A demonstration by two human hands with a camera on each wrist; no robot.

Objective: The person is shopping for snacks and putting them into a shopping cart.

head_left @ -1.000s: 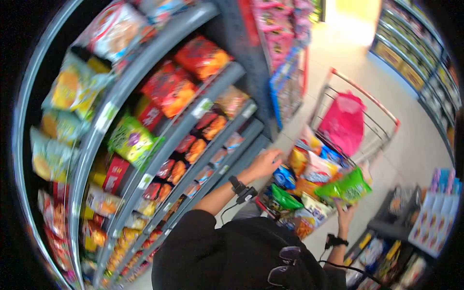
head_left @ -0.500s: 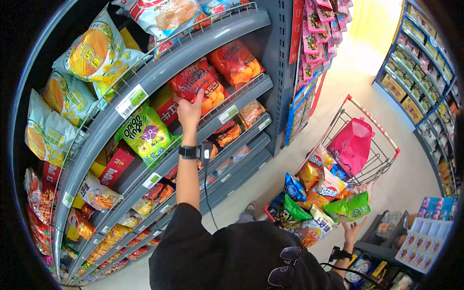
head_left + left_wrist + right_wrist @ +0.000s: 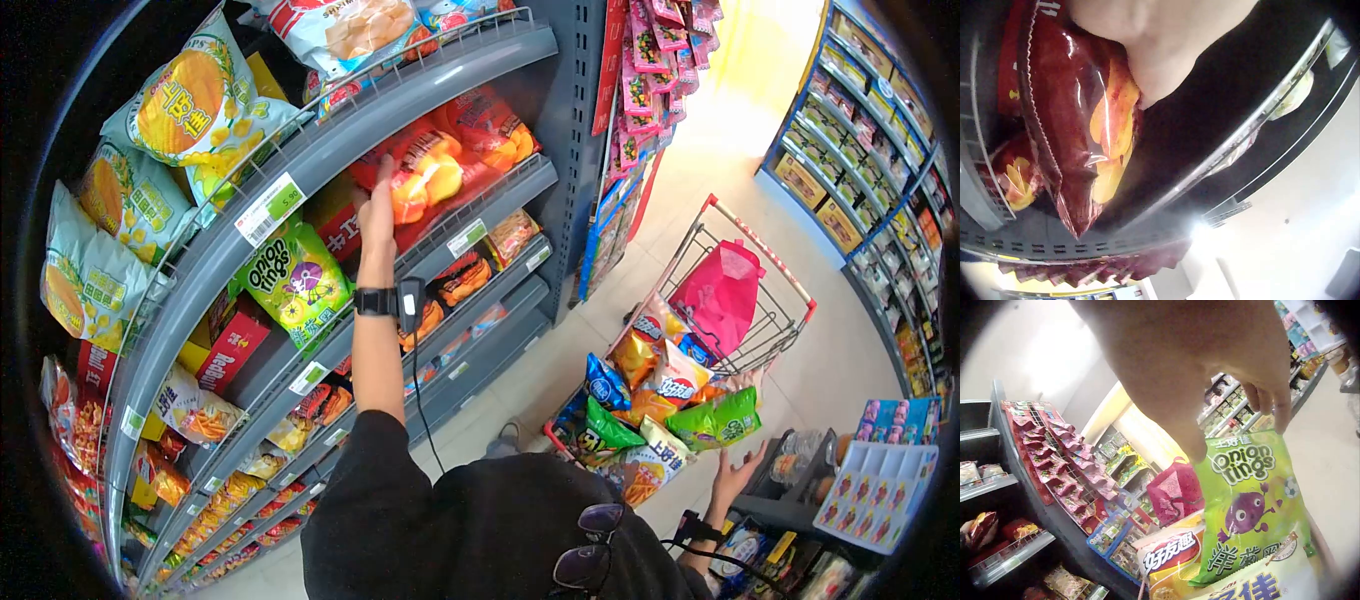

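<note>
My left hand (image 3: 374,212) reaches into the shelf and grips a red bag of chips (image 3: 425,170) by its edge. In the left wrist view, the shiny bag (image 3: 1079,125) hangs point-down under the hand (image 3: 1166,37), which hides its top. Another red bag (image 3: 490,130) sits beside it on the shelf. On the other side, my right hand (image 3: 735,475) has its fingers spread near the cart's corner. Close to that hand lies a green onion rings bag (image 3: 715,420), on the pile of snack bags in the cart (image 3: 700,235).
Shelf rails with wire guards (image 3: 400,95) curve past the left arm. A green onion rings bag (image 3: 295,280) stands on the shelf below it. A pink bag (image 3: 722,295) sits in the cart. At the right is a low stand with a white display tray (image 3: 875,495).
My left hand has gone from near the cart to the shelf, taken hold of the red chip bag and shifted it. The right hand has come away from the green bag, fingers spread.
</note>
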